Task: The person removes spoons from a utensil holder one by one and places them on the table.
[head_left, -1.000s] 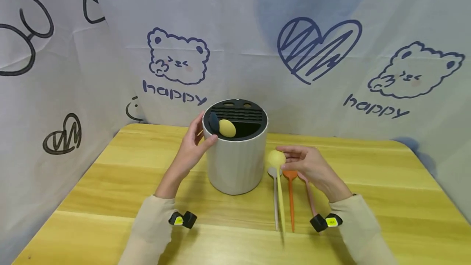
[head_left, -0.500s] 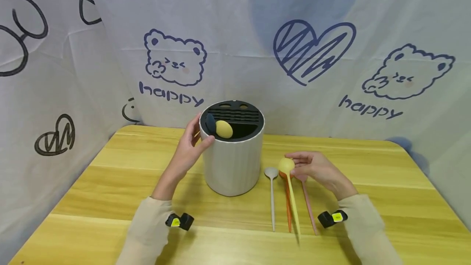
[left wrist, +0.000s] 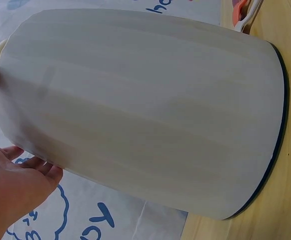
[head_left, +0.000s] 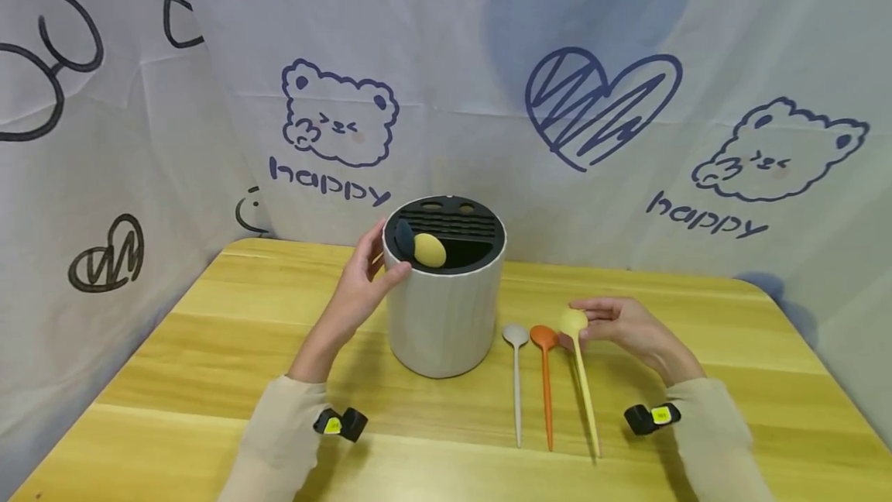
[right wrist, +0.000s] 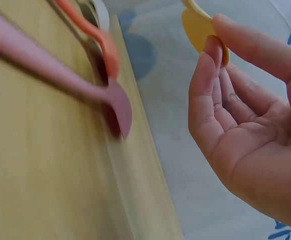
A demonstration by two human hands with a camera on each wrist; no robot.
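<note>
Head view: pinching yellow spoon in right hand, covering most of pink spoon. Gripping pot with partly hidden fingers of left hand.

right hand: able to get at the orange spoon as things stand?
Probably not yet: the right hand is pinching a yellow spoon. Otherwise the way looks free; the orange spoon lies uncovered on the table just beside it.
</note>
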